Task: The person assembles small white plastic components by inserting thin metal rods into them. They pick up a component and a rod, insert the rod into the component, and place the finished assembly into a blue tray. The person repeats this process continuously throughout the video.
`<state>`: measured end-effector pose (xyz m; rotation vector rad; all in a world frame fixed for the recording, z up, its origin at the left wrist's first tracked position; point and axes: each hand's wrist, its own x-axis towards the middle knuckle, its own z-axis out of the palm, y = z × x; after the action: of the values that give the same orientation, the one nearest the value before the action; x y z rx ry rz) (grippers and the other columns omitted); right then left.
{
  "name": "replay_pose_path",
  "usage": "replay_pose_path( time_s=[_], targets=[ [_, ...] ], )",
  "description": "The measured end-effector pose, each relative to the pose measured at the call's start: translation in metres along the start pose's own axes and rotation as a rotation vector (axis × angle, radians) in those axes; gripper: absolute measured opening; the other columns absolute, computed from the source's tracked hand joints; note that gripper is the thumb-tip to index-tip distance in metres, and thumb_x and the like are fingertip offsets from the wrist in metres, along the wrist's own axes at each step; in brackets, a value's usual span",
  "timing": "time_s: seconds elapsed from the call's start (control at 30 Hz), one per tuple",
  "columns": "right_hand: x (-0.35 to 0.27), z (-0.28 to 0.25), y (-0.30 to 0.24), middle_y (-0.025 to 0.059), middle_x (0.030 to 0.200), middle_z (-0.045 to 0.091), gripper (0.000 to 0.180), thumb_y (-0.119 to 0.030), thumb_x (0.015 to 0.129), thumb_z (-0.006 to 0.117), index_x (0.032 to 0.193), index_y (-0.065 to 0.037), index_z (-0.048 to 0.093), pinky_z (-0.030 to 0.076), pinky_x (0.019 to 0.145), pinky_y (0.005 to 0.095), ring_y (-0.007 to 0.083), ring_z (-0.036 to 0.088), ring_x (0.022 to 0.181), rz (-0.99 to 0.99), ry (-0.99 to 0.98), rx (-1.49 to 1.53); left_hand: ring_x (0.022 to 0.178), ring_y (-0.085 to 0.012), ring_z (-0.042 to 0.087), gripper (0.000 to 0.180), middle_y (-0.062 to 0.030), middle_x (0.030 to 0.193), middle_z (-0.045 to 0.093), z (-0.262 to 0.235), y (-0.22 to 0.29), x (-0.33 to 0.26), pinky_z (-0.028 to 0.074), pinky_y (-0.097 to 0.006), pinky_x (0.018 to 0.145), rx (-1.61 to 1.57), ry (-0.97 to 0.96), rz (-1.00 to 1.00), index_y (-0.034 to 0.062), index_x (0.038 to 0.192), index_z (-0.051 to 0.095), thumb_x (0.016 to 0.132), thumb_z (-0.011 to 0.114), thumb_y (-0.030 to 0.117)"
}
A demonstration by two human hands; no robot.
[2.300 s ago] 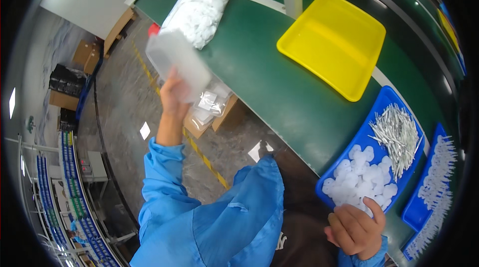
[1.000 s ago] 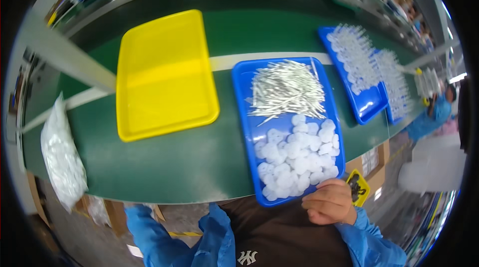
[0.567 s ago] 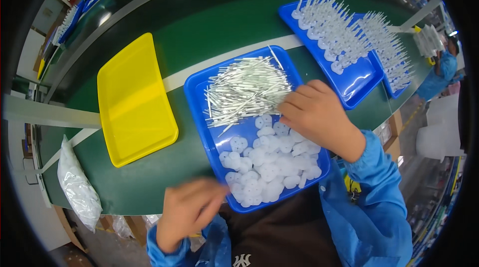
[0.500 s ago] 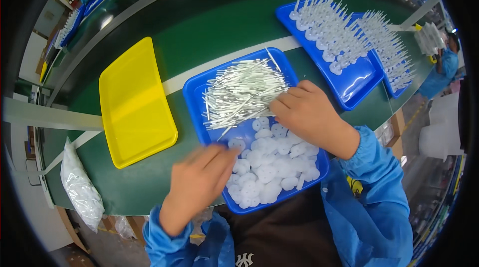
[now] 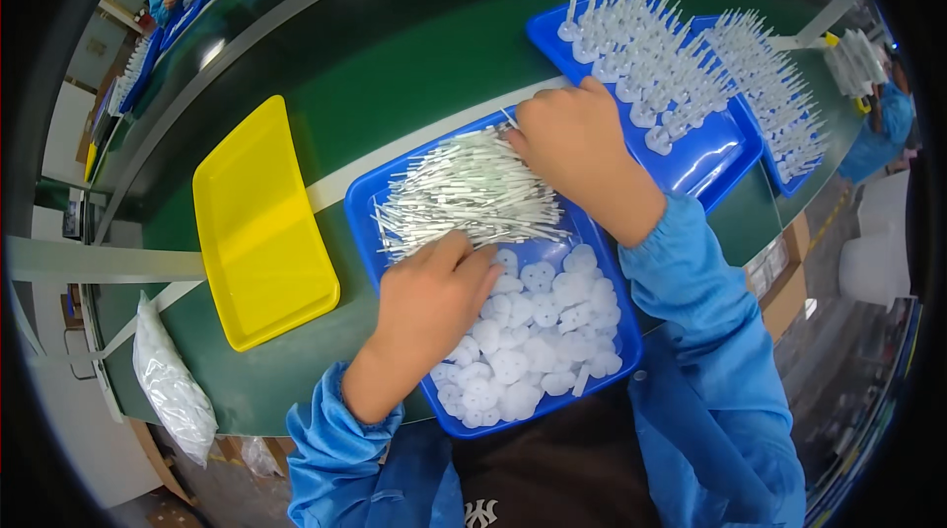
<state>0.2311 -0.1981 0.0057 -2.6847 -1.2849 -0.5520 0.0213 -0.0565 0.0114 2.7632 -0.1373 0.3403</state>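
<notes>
A blue tray [image 5: 631, 339] in front of me holds a heap of thin white sticks [image 5: 464, 188] in its far part. Nearer to me lies a pile of translucent white round discs with small holes [image 5: 538, 331]. My right hand [image 5: 575, 145] is over the tray's far right corner, thumb and fingers pinched on one stick [image 5: 509, 117] that pokes up from the heap's edge. My left hand [image 5: 434, 296] is closed beside the line between sticks and discs. Its fingertips point down into the tray, and whatever they hold is hidden.
An upright yellow tray [image 5: 266, 232] lies to the left on the green table [image 5: 414, 44]. At the far right, two blue trays [image 5: 705, 158] bear rows of discs with sticks standing in them. A clear plastic bag [image 5: 173, 380] sits at the left edge. Co-workers in blue are farther off.
My right hand has moved up and away from me to the tray's far corner. My left hand has shifted right and farther in, toward the sticks' near edge. The view has shifted slightly.
</notes>
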Motion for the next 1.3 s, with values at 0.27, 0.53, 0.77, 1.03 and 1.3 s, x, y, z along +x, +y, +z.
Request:
replay_pose_path(
  time_s=[0.27,0.53,0.77,1.03,1.3],
  targets=[
    [-0.003,-0.026,0.009,0.0084,0.082,0.079,0.017,-0.022,0.091,0.084,0.09,-0.005,0.081,0.057,0.066,0.0378,0.0273,0.075,0.072,0.251,-0.131,0.689,0.074,-0.0207,0.07,0.029,-0.0031,0.098,0.071,0.0,-0.001,-0.008,0.056,-0.033,0.066,-0.274,-0.058,-0.161,0.012,0.116,0.079,0.088,0.087,0.012],
    [-0.101,-0.02,0.004,0.0055,0.101,0.082,0.015,-0.001,0.093,0.085,0.108,-0.002,0.083,0.054,0.072,0.0258,0.0086,0.07,0.083,0.277,0.034,1.319,0.064,-0.009,0.064,0.032,-0.0029,0.099,0.069,0.002,-0.008,-0.015,0.048,-0.025,0.055,-0.802,0.157,-0.345,0.0083,0.117,0.08,0.087,0.085,-0.003],
    [-0.074,-0.001,-0.006,0.0063,0.108,0.083,0.027,-0.004,0.094,0.085,0.12,-0.002,0.082,0.053,0.072,0.0253,0.0083,0.071,0.088,0.306,0.013,1.297,0.086,-0.0114,0.068,0.032,-0.0073,0.112,0.066,0.013,-0.036,-0.001,0.054,-0.022,0.065,-0.731,0.375,-0.244,0.0011,0.127,0.078,0.096,0.074,-0.007],
    [-0.012,-0.026,-0.037,0.0088,0.098,0.083,0.024,-0.002,0.088,0.087,0.111,-0.006,0.086,0.059,0.07,0.029,0.0165,0.077,0.083,-0.02,0.122,1.166,0.106,-0.0149,0.072,0.035,-0.0076,0.126,0.061,0.0,-0.036,0.028,0.067,-0.024,0.079,-1.192,0.441,-0.397,-0.0008,0.135,0.072,0.101,0.069,-0.009],
    [-0.024,-0.015,-0.039,0.0094,0.083,0.08,0.03,0.0,0.081,0.085,0.11,-0.006,0.086,0.057,0.06,0.0297,0.019,0.074,0.065,-0.128,0.132,0.947,0.12,-0.0183,0.071,0.036,-0.0085,0.129,0.061,0.011,-0.039,0.016,0.069,-0.026,0.088,-1.266,0.474,-0.447,-0.002,0.137,0.071,0.102,0.068,-0.01]
  ],
)
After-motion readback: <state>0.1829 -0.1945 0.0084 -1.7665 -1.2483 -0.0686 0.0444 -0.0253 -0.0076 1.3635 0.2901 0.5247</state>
